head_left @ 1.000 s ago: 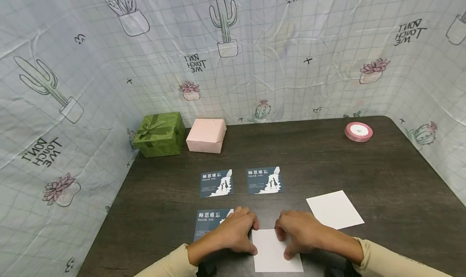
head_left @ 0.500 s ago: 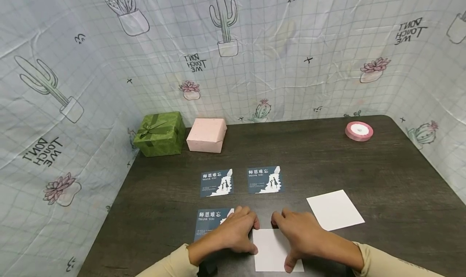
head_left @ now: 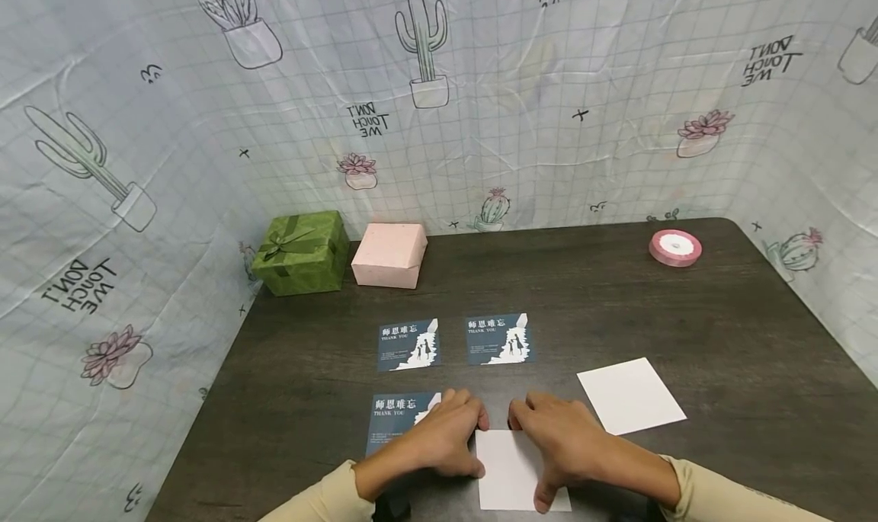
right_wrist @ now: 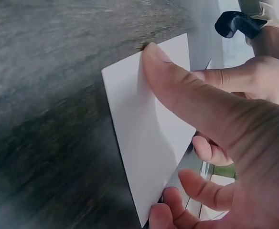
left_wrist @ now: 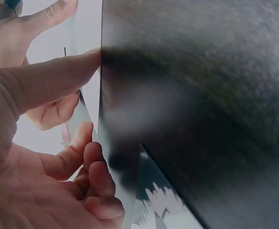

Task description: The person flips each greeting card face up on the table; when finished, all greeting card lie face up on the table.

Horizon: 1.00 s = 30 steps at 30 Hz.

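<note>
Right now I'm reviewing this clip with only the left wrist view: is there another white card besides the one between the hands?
Observer: Yes, a second white card lies beyond the right hand, off to the right.

Operator: I see part of one printed card. How many are there?

Observer: Three blue cards show in the head view.

Operator: Anything toward the far right of the table?

Observer: Yes, a pink spool with a white centre.
</note>
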Each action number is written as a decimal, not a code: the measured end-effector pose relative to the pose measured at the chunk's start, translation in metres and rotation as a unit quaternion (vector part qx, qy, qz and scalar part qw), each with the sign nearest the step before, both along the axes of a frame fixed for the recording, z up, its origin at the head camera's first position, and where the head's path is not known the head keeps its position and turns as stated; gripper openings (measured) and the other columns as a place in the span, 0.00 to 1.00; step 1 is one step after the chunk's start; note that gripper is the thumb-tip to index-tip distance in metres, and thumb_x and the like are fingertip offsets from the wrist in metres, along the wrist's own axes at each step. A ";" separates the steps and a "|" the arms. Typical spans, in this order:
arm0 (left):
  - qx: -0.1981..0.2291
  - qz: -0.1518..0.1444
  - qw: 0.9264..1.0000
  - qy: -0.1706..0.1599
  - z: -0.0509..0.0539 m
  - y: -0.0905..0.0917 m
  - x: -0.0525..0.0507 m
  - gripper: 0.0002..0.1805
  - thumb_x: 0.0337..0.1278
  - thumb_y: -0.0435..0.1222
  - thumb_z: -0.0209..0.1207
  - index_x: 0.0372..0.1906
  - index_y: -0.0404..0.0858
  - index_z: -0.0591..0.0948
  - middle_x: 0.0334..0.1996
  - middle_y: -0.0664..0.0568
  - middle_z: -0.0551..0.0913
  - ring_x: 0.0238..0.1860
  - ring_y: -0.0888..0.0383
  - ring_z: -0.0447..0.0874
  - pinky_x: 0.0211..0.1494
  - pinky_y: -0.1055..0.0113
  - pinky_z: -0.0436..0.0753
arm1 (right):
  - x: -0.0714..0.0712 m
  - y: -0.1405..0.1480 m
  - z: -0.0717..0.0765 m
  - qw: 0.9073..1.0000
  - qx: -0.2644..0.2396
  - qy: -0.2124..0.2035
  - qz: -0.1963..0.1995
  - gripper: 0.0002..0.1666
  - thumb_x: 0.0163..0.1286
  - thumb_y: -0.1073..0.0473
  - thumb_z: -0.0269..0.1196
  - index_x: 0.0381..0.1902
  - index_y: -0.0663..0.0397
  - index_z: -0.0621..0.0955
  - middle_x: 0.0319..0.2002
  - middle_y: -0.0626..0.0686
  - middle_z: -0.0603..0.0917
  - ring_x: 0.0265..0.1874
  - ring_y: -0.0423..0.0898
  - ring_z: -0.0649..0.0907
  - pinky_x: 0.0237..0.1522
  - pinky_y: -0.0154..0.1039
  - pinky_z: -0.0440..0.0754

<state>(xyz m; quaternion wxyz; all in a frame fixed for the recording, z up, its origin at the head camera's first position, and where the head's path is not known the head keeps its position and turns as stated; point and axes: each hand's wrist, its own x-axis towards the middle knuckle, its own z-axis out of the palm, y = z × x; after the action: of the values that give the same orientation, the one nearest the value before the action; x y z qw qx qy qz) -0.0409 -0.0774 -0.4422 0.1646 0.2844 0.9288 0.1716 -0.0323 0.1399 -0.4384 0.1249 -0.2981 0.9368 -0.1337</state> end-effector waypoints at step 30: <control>0.401 0.189 0.783 -0.436 -0.008 -0.016 0.004 0.15 0.58 0.28 0.64 0.46 0.29 0.71 0.33 0.32 0.87 0.26 0.56 0.89 0.22 0.72 0.82 | -0.014 0.013 0.004 0.995 -0.070 0.056 -0.044 0.51 0.28 0.33 0.82 0.50 0.40 0.73 0.38 0.42 0.80 0.32 0.39 0.78 0.27 0.39 0.73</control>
<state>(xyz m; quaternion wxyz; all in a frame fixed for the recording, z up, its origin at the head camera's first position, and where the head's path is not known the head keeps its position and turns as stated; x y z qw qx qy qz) -0.0372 -0.0934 -0.4500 0.3873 0.0381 0.6406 0.6620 -0.0459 0.1532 -0.4347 0.0455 -0.2714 0.9429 -0.1877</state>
